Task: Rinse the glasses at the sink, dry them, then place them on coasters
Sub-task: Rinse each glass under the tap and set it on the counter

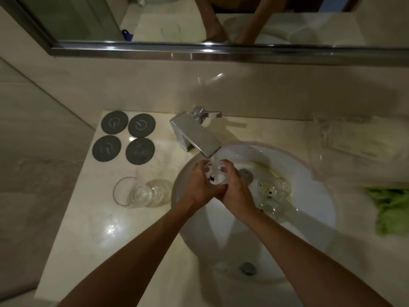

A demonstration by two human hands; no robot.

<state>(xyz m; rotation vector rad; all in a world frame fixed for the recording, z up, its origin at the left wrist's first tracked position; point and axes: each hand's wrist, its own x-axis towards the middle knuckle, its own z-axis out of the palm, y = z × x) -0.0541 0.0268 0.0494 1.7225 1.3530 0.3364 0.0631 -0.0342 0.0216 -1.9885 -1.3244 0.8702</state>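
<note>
Round white basin (309,229) w/ square chrome tap (197,138) running. Both forearms reach in from below; left hand (200,185) and right hand (236,187) wrap curled fingers round a clear drinking glass (218,173) under the stream. Two more glasses (271,191) lie in the basin. Empty clear tumbler (130,191) on counter, near four grey round coasters (127,137).

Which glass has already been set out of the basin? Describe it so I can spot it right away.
Start at the white sink. Move to the counter on its left, below the four grey coasters. The clear glass lies there on its side, mouth toward the wall on the left, unlike the two glasses in the basin and the one under the tap.
</note>
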